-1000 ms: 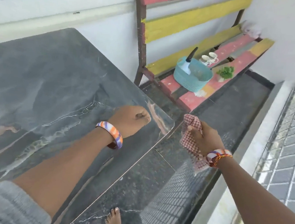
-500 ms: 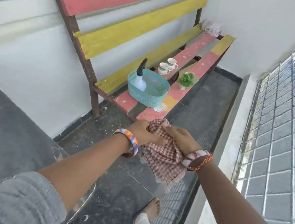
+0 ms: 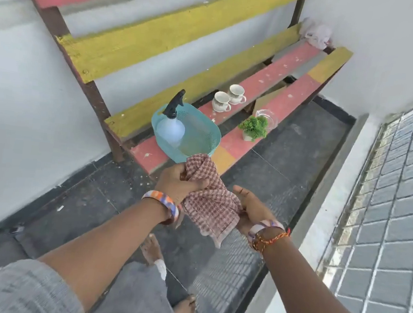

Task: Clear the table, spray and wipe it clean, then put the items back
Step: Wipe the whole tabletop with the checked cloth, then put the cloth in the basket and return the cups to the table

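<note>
**Cloth in both hands, rest of the stuff sitting on the desk**

Left hand (image 3: 177, 182) is gripping the checked cloth (image 3: 209, 196) w/ fingers curled tight round its bunched top end. Right hand (image 3: 252, 209) is holding the lower side of the cloth, thumb sticking up, other fingers tucked under the fabric so can't see them properly. Cloth is hanging between the two hands over the dark floor (image 3: 286, 168), just in front of the desk's (image 3: 148, 152) near end.

On the desk: teal basket (image 3: 202, 133) is sitting at the near end w/ the spray bottle (image 3: 171, 125) standing inside it, black trigger pointing up. Two white cups (image 3: 228, 98) are sitting side by side further along, towards the back edge. Small green plant (image 3: 253, 128) is sitting at the front edge, w/ a clear glass dish (image 3: 267, 115) just behind it. Crumpled plastic bag (image 3: 316, 35) is lying at the far end by the wall.
</note>
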A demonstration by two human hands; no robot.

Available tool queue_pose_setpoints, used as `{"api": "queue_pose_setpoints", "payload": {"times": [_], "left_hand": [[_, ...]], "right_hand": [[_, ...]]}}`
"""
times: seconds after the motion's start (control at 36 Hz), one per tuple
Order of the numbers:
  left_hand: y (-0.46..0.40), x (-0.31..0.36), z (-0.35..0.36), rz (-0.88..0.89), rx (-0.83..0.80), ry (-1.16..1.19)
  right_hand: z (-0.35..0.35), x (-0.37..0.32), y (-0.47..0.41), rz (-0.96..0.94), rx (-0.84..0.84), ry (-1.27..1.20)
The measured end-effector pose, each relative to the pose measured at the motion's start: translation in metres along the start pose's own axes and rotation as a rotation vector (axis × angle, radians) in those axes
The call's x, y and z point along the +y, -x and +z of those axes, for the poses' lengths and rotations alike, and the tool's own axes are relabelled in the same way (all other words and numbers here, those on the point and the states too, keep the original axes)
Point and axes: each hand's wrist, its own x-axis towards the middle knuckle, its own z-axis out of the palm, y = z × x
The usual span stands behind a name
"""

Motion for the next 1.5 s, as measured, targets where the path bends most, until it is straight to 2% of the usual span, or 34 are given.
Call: {"api": "queue_pose_setpoints", "payload": {"times": [0.08, 0.17, 0.25, 0.33, 0.42, 0.47, 0.53, 0.61, 0.69, 0.81, 0.89, 1.06, 1.14, 1.19, 1.28, 1.33, 1.44, 1.5], "left_hand": [[-0.028, 0.002, -0.006, -0.056, 0.088, 0.051], [-0.067, 0.005, -0.015, -0.112, 0.092, 0.086], [-0.102, 0.015, -0.018, -0.137, 0.077, 0.064], [-0.137, 0.020, -0.017, -0.143, 0.093, 0.091], [-0.164, 0.024, -0.017, -0.282, 0.128, 0.164], [-0.185, 0.020, -0.023, -0.392, 0.116, 0.167], [-0.201, 0.015, -0.031, -0.502, 0.058, 0.134], [-0.213, 0.019, -0.044, -0.640, -0.115, 0.051], [-0.216, 0.024, -0.053, -0.708, -0.300, -0.011], [-0.224, 0.027, -0.070, -0.680, -0.343, -0.084], [-0.228, 0.027, -0.076, -0.630, -0.351, -0.109], [-0.223, 0.029, -0.072, -0.512, -0.407, -0.294], [-0.220, 0.032, -0.062, -0.438, -0.448, -0.360], [-0.221, 0.033, -0.053, -0.405, -0.452, -0.384], [-0.223, 0.036, -0.039, -0.353, -0.449, -0.466], [-0.225, 0.036, -0.031, -0.352, -0.448, -0.501], [-0.232, 0.031, -0.019, -0.398, -0.402, -0.562], [-0.236, 0.031, -0.008, -0.431, -0.329, -0.562]], "right_hand": [[0.005, -0.015, -0.014, 0.005, -0.184, 0.125], [0.011, -0.033, -0.026, 0.019, -0.217, 0.282], [0.018, -0.052, -0.050, 0.052, -0.112, 0.399], [0.035, -0.075, -0.074, 0.158, -0.095, 0.359], [0.061, -0.095, -0.102, 0.209, 0.000, 0.310], [0.079, -0.105, -0.127, 0.123, 0.144, 0.233], [0.092, -0.111, -0.151, -0.043, 0.264, 0.248], [0.107, -0.124, -0.180, -0.289, 0.319, 0.640], [0.124, -0.135, -0.201, -0.419, 0.205, 1.044], [0.153, -0.136, -0.221, -0.376, -0.081, 1.486], [0.169, -0.136, -0.234, -0.378, -0.180, 1.711], [0.175, -0.130, -0.229, -0.607, -0.036, 2.165], [0.168, -0.119, -0.224, -0.953, 0.045, 2.223], [0.162, -0.117, -0.221, -0.971, -0.001, 2.223], [0.144, -0.111, -0.229, -0.666, -0.264, 2.304], [0.135, -0.112, -0.236, -0.545, -0.354, 2.341], [0.141, -0.118, -0.241, -0.375, -0.481, 2.333], [0.144, -0.131, -0.239, -0.394, -0.557, 2.297]]}}
